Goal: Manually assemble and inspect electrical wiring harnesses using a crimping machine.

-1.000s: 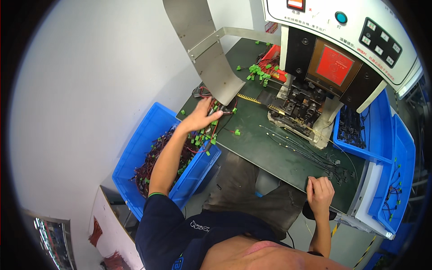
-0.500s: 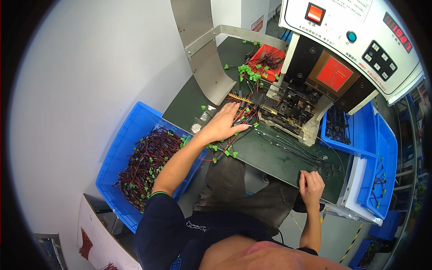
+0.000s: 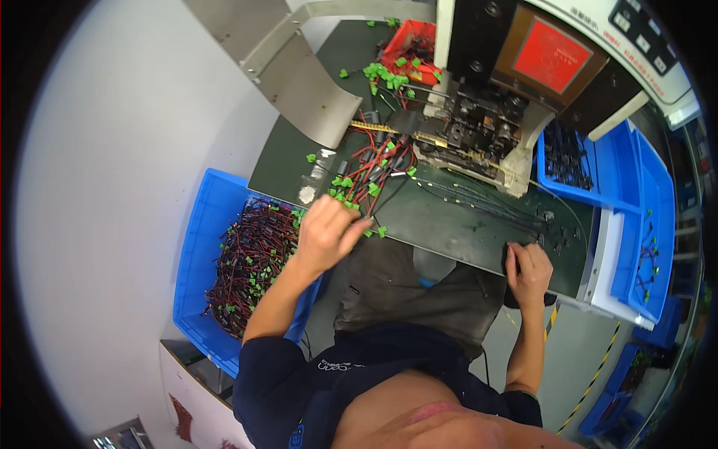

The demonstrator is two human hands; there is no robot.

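My left hand [image 3: 327,235] is at the near edge of the green bench, its fingers curled in beside the green connectors of a loose heap of wire leads [image 3: 372,168]. Whatever lies between those fingers is hidden. The leads are red and black, with black sleeves and small green ends. At the bench's right front edge my right hand [image 3: 531,271] rests with its fingers curled, and nothing shows in them. Behind the heap stands a crimping machine [image 3: 479,127], into which a strip of brass terminals [image 3: 374,126] runs from the left.
A blue bin [image 3: 196,258] full of leads is at my left. Thin black cables [image 3: 479,200] lie across the bench. A red tray [image 3: 389,56] stands behind, a blue tray [image 3: 615,187] at right. A curved metal guard [image 3: 318,105] hangs at the left.
My left hand has drawn back from the heap toward the bench edge, and its fingers have curled. The leads are rearranged, green ends nearer me. My right hand stays at the edge. The view has shifted.
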